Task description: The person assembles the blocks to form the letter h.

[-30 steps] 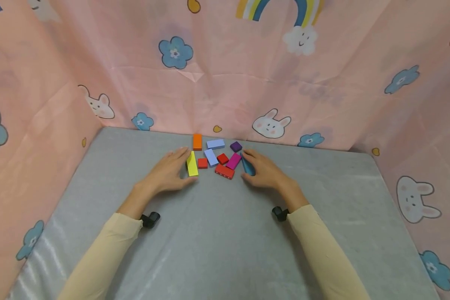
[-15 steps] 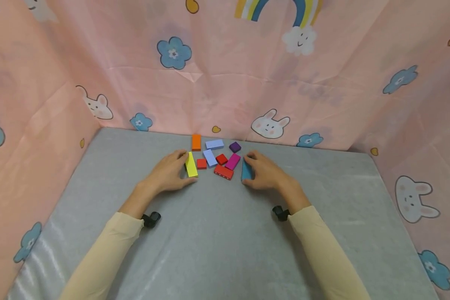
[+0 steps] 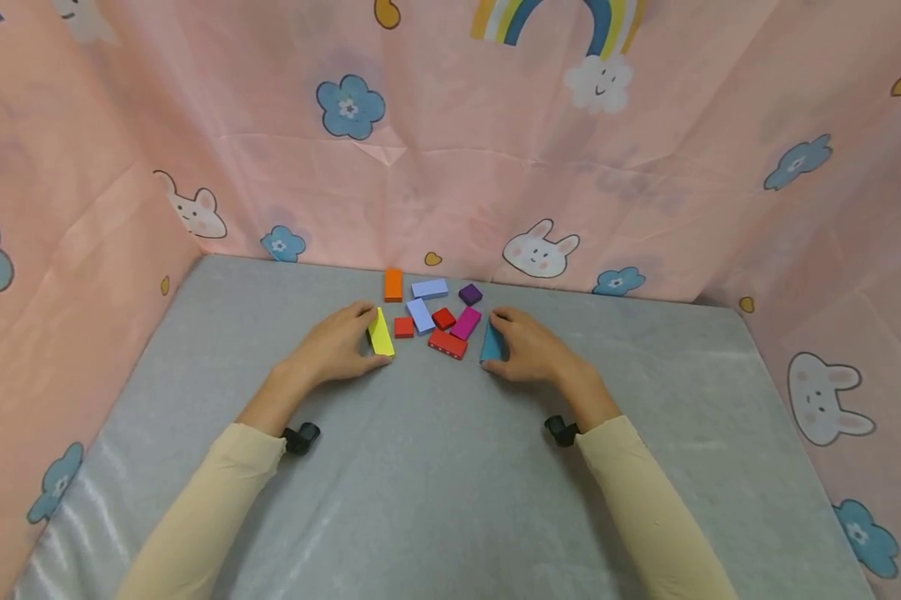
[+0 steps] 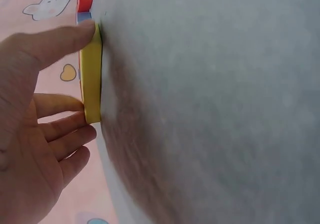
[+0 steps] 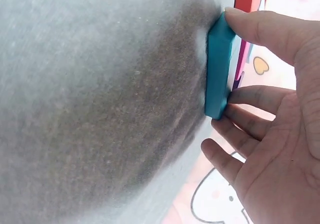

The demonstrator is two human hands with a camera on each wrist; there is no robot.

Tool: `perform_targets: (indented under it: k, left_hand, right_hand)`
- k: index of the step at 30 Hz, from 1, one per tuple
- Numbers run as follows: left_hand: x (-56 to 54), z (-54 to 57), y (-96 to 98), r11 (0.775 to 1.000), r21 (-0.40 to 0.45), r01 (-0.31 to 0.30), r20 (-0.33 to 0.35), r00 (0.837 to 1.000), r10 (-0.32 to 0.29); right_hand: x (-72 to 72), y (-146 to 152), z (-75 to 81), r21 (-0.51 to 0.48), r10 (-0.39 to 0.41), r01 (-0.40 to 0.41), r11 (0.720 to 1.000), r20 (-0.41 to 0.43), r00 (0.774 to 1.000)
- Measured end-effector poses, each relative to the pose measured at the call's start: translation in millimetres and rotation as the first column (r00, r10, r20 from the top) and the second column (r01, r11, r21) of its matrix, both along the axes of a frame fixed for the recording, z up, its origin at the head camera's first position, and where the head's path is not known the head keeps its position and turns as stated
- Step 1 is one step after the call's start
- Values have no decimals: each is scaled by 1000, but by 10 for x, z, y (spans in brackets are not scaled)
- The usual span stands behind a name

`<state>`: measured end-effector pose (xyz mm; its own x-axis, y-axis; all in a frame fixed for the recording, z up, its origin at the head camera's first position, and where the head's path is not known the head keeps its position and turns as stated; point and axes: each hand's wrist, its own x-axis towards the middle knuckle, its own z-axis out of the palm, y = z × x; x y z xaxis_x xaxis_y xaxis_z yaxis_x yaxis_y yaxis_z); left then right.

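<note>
On the grey cloth, my left hand (image 3: 335,342) holds a yellow block (image 3: 381,333) by its ends, thumb at the near end and fingers at the far end. The left wrist view shows the thumb and fingertips touching the yellow block (image 4: 92,78). Mirroring it, my right hand (image 3: 528,346) pinches a teal-blue block (image 3: 491,343) between thumb and fingers; part of that block lies hidden behind the hand. In the right wrist view the blue block (image 5: 220,66) stands close to the cloth, with the little finger off it.
Between the hands lie a red square block (image 3: 403,327), a small red block (image 3: 444,318), a long red block (image 3: 447,344) and a magenta block (image 3: 466,323). Lavender blocks (image 3: 430,288), an orange block (image 3: 393,285) and a purple block (image 3: 470,294) sit behind, near the pink curtain (image 3: 450,192).
The right fingers have come round the blue block, which shows more and sits slightly nearer me. The yellow block has shifted slightly nearer and left with the left hand. Other blocks stay put.
</note>
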<state>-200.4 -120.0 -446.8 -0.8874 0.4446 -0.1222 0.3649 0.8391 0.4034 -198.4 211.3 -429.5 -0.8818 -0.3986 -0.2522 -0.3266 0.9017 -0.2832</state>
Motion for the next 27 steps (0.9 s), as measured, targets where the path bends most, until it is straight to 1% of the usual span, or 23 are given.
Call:
perform_targets:
  k: [4, 8, 15, 19, 23, 27]
  left_hand:
    - [36, 22, -40, 1000, -10, 10, -1, 1000, -10]
    - [74, 29, -62, 1000, -18, 19, 0, 1000, -19]
    - [115, -24, -56, 1000, -17, 19, 13, 1000, -19]
    - [150, -27, -98, 1000, -3, 19, -21, 1000, -19]
    - [240, -7, -169, 1000, 0, 24, -46, 999, -24]
    - [393, 16, -236, 1000, -1, 19, -57, 998, -19]
  right_hand:
    - [17, -4, -7, 5, -1, 1, 1000, -7, 1000]
    - [43, 0, -20, -14, 4, -4, 1000, -17, 1000]
    - [121, 47, -77, -50, -18, 15, 999, -52, 998]
    - [152, 53, -106, -74, -35, 30, 997, -70, 997]
    - [188, 22, -102, -102, -49, 41, 994, -75, 996]
    - [236, -13, -90, -122, -59, 49, 991, -75, 995]
